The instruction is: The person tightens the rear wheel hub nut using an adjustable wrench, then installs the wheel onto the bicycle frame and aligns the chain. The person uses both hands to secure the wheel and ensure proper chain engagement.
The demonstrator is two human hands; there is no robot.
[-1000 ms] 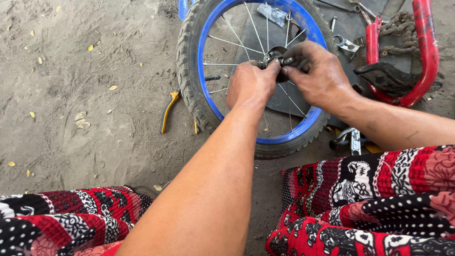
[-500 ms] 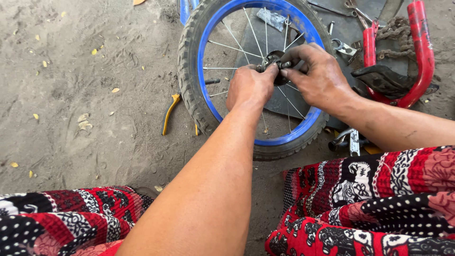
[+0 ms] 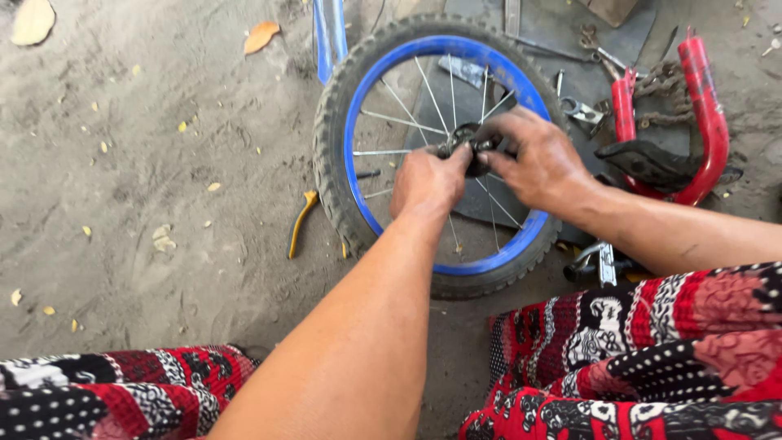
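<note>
A small bicycle wheel [image 3: 342,147] with a blue rim, silver spokes and a black tyre lies flat on the sandy ground in front of me. Both my hands meet at its dark hub [image 3: 466,140] in the middle. My left hand [image 3: 428,181] pinches the hub from the near left side. From the right, my right hand [image 3: 533,159] closes its fingers over the same hub. The hub is mostly hidden under my fingers.
A red bicycle frame part [image 3: 707,122] with a rusty chain and a black pedal lies at the right. A dark mat [image 3: 562,33] holds pliers and loose tools. A yellow-handled tool [image 3: 300,220] lies left of the tyre. My patterned red trousers [image 3: 652,358] fill the bottom.
Both hands stay at the hub with only small finger shifts. The view has tilted slightly, so the wheel sits a little lower in the picture.
</note>
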